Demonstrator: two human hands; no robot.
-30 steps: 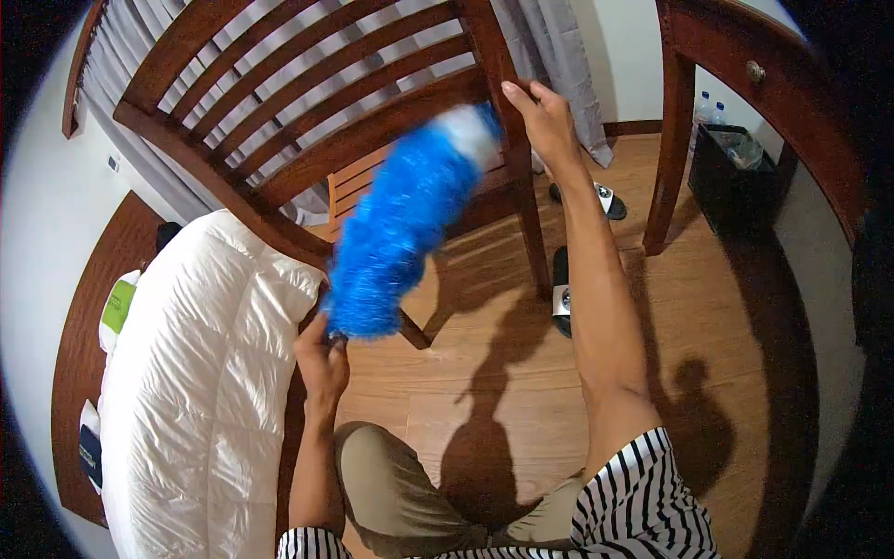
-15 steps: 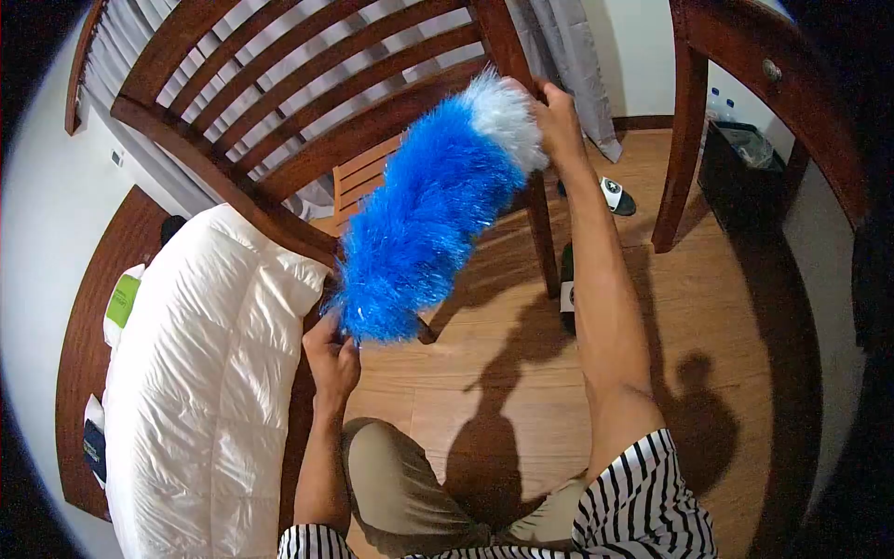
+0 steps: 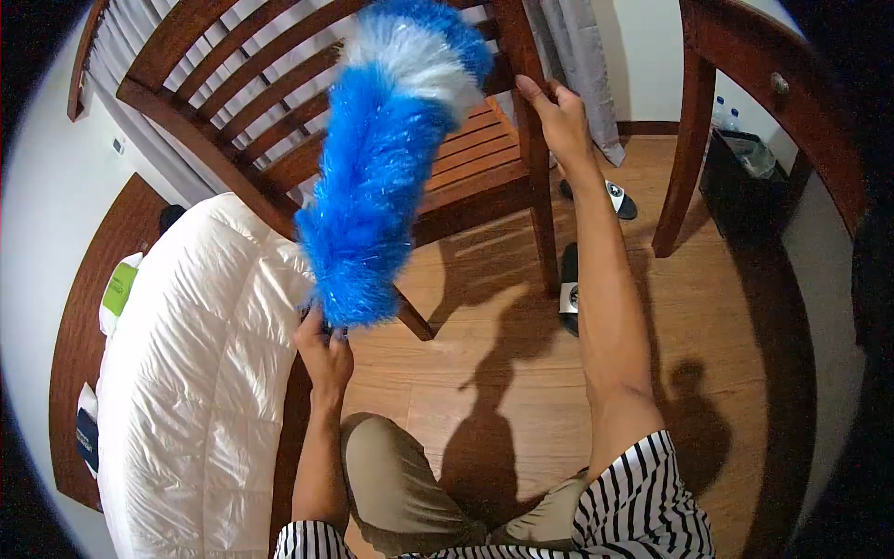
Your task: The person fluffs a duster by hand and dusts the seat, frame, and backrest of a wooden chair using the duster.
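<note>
A fluffy duster (image 3: pixel 372 172), blue with a white band near its far end, slants upward in front of a dark wooden chair (image 3: pixel 475 200). My left hand (image 3: pixel 324 354) is closed around its lower end, where the handle is mostly hidden by fingers and fibres. The duster's upper part overlaps the chair's slatted back; whether it touches the slats I cannot tell. At the chair's right back post, my right hand (image 3: pixel 565 126) grips the wood, thumb on the near side and the other fingers partly hidden.
A bed with a white quilt (image 3: pixel 200 373) lies to the left. Slippers (image 3: pixel 570 298) rest on the wooden floor beside the chair. A dark bin (image 3: pixel 745 177) and a wooden desk (image 3: pixel 694 121) stand at the right; grey curtains (image 3: pixel 568 56) hang behind.
The duster has moved up and left, away from my right hand, and stands more upright. My left hand shifted slightly left. My right hand stays at the chair's post.
</note>
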